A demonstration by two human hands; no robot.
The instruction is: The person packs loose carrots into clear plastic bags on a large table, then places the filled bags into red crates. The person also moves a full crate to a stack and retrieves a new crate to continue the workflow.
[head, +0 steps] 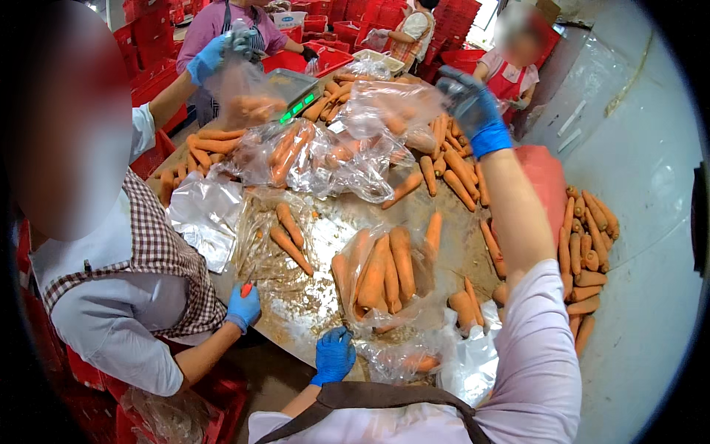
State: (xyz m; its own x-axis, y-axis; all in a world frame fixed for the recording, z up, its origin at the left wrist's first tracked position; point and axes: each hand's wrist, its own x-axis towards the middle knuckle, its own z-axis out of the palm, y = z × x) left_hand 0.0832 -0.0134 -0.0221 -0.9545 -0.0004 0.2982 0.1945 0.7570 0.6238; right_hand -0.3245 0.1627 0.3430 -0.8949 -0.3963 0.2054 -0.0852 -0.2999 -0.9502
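Note:
My left hand (335,356), in a blue glove, is curled closed at the near edge of the table. Something small and dark shows at its fingertips, too unclear to name. Just beyond it, a clear plastic bag (363,313) with several large carrots (402,261) lies on the table. My right hand (468,108) is stretched far forward, in a dark-palmed glove over a blue one, and blurred. Its fingers meet the edge of a filmy plastic bag (388,97) with carrots, above the pile of bagged carrots (291,152). Blur hides whether they grip it.
At the left a co-worker holds a red-handled knife (246,289) and lifts a carrot bag (252,102) by a scale (297,91). Flat plastic bags (205,216) lie nearby. Loose carrots (588,244) lie along the pale wall (654,222). People and red crates (360,33) stand behind.

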